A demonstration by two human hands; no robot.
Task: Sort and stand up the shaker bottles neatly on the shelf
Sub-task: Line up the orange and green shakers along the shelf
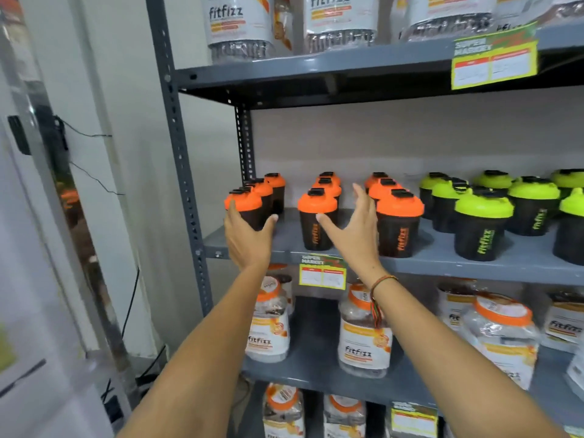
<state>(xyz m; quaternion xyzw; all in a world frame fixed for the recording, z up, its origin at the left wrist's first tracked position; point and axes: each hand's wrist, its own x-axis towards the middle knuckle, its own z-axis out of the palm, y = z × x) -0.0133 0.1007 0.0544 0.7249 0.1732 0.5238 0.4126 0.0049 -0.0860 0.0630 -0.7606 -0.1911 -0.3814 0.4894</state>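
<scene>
Left hand (245,235) wraps near-left orange-lid shaker (243,205), thumb and fingers closed round body. Right hand (352,227) spread open, empty, between middle (317,218) and right orange-lid shakers (398,224). All upright in rows on grey shelf (442,263); green-lid shakers (483,224) at right.

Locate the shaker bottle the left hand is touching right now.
In the head view, the orange-lidded shaker bottle stands at the front left end of the middle shelf, beside the grey upright post, with the left hand wrapped around its dark body.
</scene>
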